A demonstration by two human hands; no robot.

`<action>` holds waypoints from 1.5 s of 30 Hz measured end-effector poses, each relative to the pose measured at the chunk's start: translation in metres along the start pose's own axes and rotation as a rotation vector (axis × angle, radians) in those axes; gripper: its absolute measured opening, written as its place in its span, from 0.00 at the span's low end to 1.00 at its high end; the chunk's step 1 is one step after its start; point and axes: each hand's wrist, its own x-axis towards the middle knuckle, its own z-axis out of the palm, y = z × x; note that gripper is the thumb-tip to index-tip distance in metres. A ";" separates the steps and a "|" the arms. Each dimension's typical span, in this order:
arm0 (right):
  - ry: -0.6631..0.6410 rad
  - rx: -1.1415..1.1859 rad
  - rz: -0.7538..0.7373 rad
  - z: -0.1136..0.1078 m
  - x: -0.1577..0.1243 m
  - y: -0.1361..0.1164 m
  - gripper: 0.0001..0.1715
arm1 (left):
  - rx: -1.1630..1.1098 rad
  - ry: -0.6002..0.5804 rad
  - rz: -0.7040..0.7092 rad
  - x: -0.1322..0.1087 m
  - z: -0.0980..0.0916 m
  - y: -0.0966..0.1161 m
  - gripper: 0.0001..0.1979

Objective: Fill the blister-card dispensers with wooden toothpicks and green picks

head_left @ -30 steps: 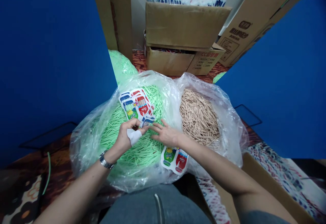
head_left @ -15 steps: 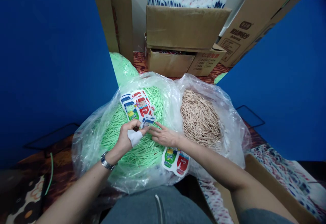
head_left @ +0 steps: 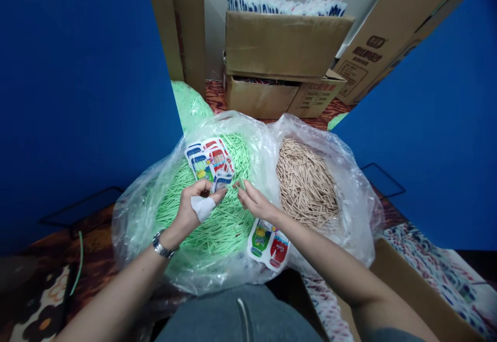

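My left hand [head_left: 193, 200], with a white patch near the thumb, pinches a small blue-and-white printed packet [head_left: 222, 180] by its edge. A little to the right, my right hand [head_left: 255, 202] has its fingertips closed on a few short green sticks [head_left: 242, 183], apart from the packet. Both hands hover over a heap of green sticks [head_left: 217, 236] in a clear plastic bag [head_left: 132, 212]. Just beyond my left hand, several Sprite-and-Cola printed packets [head_left: 202, 161] lie stacked on the heap. Another such packet [head_left: 267, 246] lies below my right forearm, at the bag's near edge.
A second clear bag [head_left: 355, 186] of brown sticks [head_left: 306, 184] stands to the right. Behind are stacked cardboard boxes [head_left: 287, 44], the upper one full of packets. An open carton [head_left: 415, 285] with many packets sits at the lower right. Blue panels [head_left: 85, 83] flank both sides.
My right hand has drawn slightly away from the left, its fingers now closed on green sticks. The packet stays in my left hand, which has barely moved.
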 end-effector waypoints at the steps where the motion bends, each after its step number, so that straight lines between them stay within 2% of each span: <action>1: 0.008 0.099 0.043 0.002 0.001 0.000 0.15 | -0.003 0.009 -0.003 0.000 0.000 0.000 0.16; 5: 0.015 0.439 0.172 0.007 0.007 -0.003 0.21 | -0.022 0.015 -0.024 -0.001 -0.001 0.000 0.16; 8: 0.131 0.825 0.250 0.006 0.010 -0.011 0.23 | -0.039 0.031 -0.001 -0.001 -0.001 0.000 0.17; 10: 0.182 0.981 0.256 0.006 0.012 -0.016 0.23 | -0.039 0.042 0.013 0.000 0.000 -0.001 0.17; 15: 0.252 1.038 0.181 0.009 0.017 -0.019 0.19 | -0.078 0.019 0.010 0.000 0.000 -0.004 0.15; 18: 0.257 1.066 0.193 0.012 0.020 -0.019 0.18 | -0.085 0.007 0.006 -0.001 -0.002 -0.004 0.14; 19: 0.242 0.990 0.218 0.013 0.020 -0.018 0.18 | -0.081 0.006 0.007 -0.001 -0.002 -0.004 0.15; 21: 0.174 0.625 0.264 0.013 0.019 -0.017 0.16 | -0.072 0.008 0.011 -0.002 -0.004 -0.002 0.15; 25: -0.054 -0.472 0.330 0.012 0.007 -0.013 0.14 | -0.048 0.009 0.024 -0.004 -0.007 -0.002 0.15; 26: -0.121 -0.667 0.349 0.013 0.004 -0.012 0.15 | -0.036 0.010 0.023 -0.005 -0.007 -0.002 0.15; 28: -0.228 -0.890 0.387 0.017 -0.002 -0.010 0.19 | -0.019 0.015 0.020 -0.005 -0.006 -0.004 0.16; 31: -0.285 -0.969 0.410 0.020 -0.006 -0.009 0.20 | -0.012 0.000 0.020 -0.006 -0.004 -0.005 0.15; 35: -0.298 -0.962 0.395 0.012 -0.008 -0.012 0.19 | -0.005 -0.013 0.013 -0.006 -0.004 -0.004 0.14; 40: -0.322 -0.982 0.394 0.016 -0.007 -0.017 0.26 | -0.016 -0.013 0.011 -0.007 -0.003 -0.005 0.15; 45: -0.340 -1.006 0.393 0.019 -0.010 -0.021 0.18 | -0.002 -0.024 0.008 -0.009 -0.004 -0.007 0.15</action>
